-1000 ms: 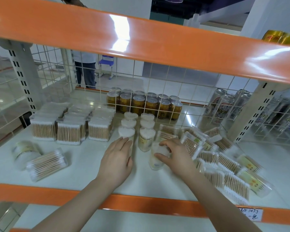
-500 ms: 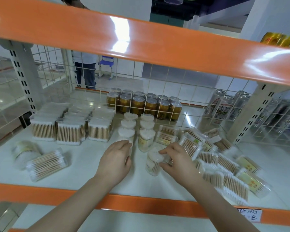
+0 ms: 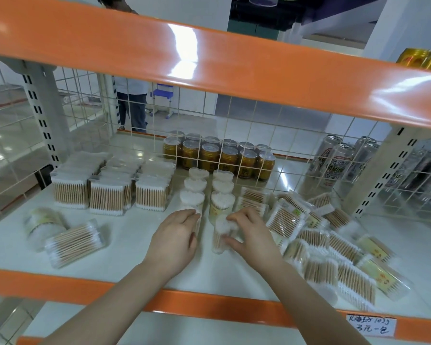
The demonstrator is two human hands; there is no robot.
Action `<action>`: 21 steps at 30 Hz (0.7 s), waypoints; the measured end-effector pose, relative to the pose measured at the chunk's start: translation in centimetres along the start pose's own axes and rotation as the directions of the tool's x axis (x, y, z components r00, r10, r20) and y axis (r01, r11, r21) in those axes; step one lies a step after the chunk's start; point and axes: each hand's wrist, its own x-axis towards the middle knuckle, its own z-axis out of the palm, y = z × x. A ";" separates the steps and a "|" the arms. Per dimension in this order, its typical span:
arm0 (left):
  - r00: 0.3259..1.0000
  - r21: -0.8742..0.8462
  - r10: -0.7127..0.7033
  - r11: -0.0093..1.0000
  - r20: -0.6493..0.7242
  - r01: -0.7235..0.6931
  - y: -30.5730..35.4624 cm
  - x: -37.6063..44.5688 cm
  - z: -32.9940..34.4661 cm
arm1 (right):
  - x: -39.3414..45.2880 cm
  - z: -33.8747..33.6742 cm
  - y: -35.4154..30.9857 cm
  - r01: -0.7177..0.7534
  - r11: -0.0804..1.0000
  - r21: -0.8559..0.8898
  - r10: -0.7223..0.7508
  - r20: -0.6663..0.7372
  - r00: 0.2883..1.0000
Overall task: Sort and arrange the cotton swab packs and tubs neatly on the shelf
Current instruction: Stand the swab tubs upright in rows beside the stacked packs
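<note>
Right hand (image 3: 253, 232) pinches an upright swab tub (image 3: 220, 235); left hand (image 3: 176, 239) rests, apparently loosely curled, on the front tub (image 3: 197, 215) of the neighbouring column. Risk: a nudge topples the narrow tubs.

Right hand (image 3: 253, 234) grips an upright cotton swab tub (image 3: 220, 235) on the white shelf (image 3: 125, 235). Left hand (image 3: 176, 239) rests over a second tub (image 3: 197, 215). Two tub rows stand behind; loose swab packs (image 3: 334, 250) lie right.
</note>
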 end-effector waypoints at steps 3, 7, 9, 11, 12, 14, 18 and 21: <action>1.000 -0.002 -0.001 1.000 0.011 0.001 0.0 0.0 0.1 | 0.4 0.7 -0.2 -0.019 1.000 -0.021 0.018 -0.045 0.999; 1.000 -0.029 -0.011 0.999 0.023 0.012 -0.1 0.0 0.1 | 0.9 1.3 -0.3 -0.019 0.999 -0.041 0.015 -0.077 0.997; 0.999 -0.028 -0.013 1.000 0.031 0.014 -0.1 0.1 0.1 | 1.0 1.5 -0.3 -0.018 0.999 -0.046 0.014 -0.081 0.997; 0.999 -0.026 -0.017 1.000 0.035 0.018 -0.1 0.1 0.0 | 1.1 1.6 -0.2 -0.011 0.999 -0.037 0.008 -0.085 0.996; 0.999 -0.028 -0.016 0.999 0.033 0.017 -0.1 0.2 0.0 | 1.2 1.6 -0.2 -0.013 1.000 -0.024 0.011 -0.083 0.996; 1.000 -0.033 -0.010 0.999 0.014 0.011 -0.1 0.4 0.0 | 1.2 1.5 -0.1 -0.018 1.000 -0.009 0.017 -0.076 0.997; 1.000 -0.055 -0.025 0.998 0.016 0.026 0.1 0.7 -0.2 | 1.0 1.4 0.1 -0.017 1.000 0.011 0.017 -0.069 0.997; 0.999 -0.070 -0.031 0.997 0.014 0.032 0.2 0.8 -0.3 | 1.1 1.3 0.1 -0.021 1.000 0.021 0.021 -0.043 0.999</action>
